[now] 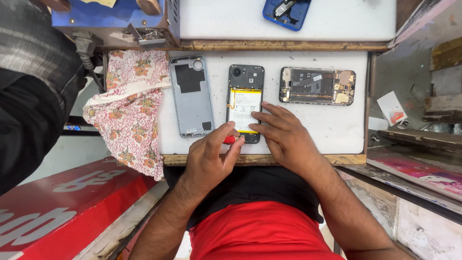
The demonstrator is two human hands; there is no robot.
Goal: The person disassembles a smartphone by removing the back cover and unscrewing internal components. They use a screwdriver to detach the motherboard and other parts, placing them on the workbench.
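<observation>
An opened smartphone lies upright on the white work board, its white battery exposed. My left hand pinches a small red-handled tool at the phone's lower left corner. My right hand rests flat on the board with its fingertips pressing the phone's lower right edge. The phone's grey back cover lies inside-up just left of it.
A second opened phone lies sideways at the right. A floral cloth hangs over the board's left edge. A blue phone part and a blue box sit on the raised shelf behind. Another person's sleeve is at left.
</observation>
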